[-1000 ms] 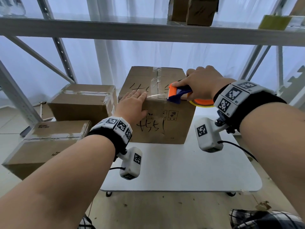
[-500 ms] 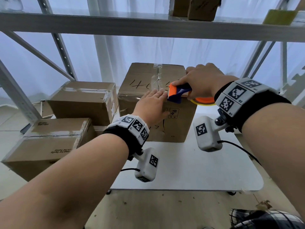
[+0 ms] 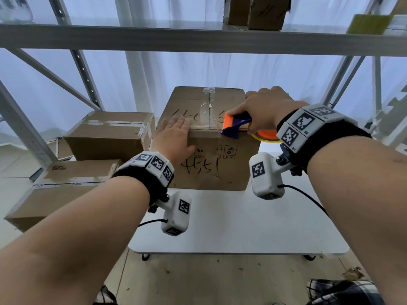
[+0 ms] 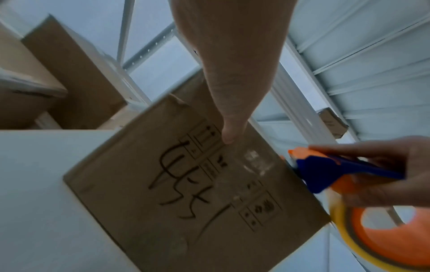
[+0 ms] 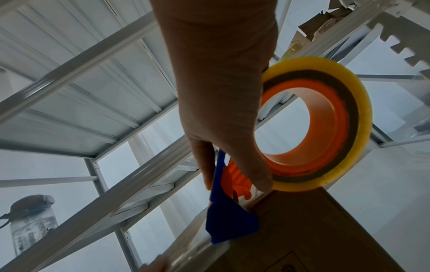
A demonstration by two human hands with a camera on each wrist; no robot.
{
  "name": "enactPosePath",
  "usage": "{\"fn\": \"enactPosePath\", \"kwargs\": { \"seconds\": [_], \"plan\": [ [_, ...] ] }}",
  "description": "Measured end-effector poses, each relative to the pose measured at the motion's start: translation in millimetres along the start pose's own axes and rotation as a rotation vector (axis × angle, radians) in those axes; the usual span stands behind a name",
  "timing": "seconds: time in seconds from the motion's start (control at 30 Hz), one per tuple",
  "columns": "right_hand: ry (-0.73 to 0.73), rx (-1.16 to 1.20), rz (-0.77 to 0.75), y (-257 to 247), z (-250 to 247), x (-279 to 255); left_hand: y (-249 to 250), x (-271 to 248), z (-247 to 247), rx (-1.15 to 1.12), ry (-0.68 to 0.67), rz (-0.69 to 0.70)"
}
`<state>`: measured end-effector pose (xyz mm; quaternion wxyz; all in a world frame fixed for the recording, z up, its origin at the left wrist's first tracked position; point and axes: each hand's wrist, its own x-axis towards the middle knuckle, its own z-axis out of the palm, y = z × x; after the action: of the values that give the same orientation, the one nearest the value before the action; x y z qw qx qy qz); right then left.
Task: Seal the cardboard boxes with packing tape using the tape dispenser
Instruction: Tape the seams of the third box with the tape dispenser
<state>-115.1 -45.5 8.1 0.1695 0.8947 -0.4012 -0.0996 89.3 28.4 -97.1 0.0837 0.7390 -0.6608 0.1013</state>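
A cardboard box (image 3: 209,137) sits on the white tabletop (image 3: 242,225). The left hand (image 3: 174,137) lies flat, steadying its near top edge; the right hand (image 3: 264,111) grips the tape dispenser (image 3: 235,126) there, probably cutting tape.

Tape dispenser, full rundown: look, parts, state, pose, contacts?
The tape dispenser looks plastic: a blue body with an orange blade guard at its nose and an orange hub carrying a yellowish tape roll. The right hand grips it from above, fingers curled round the body. Its nose presses on the top front edge of the cardboard box, right of the centre seam, with the roll trailing off the box's right side. Clear tape lies along that edge towards the left hand.
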Motion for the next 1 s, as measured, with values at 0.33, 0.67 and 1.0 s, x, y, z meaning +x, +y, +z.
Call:
{"fn": "enactPosePath", "kwargs": {
  "seconds": [0.33,0.67,1.0],
  "plan": [
    [0.009,-0.021,-0.009,-2.8,-1.1,-2.1,26.1,14.2,12.7,-0.066,0.097,0.139],
    [0.015,-0.022,-0.057,-38.9,-21.6,16.5,-19.4,13.0,11.3,-0.048,0.077,0.115],
    [-0.001,-0.006,-0.073,-32.5,-22.0,16.5,0.5,16.4,10.6,-0.139,0.079,0.147]
  ]
}}
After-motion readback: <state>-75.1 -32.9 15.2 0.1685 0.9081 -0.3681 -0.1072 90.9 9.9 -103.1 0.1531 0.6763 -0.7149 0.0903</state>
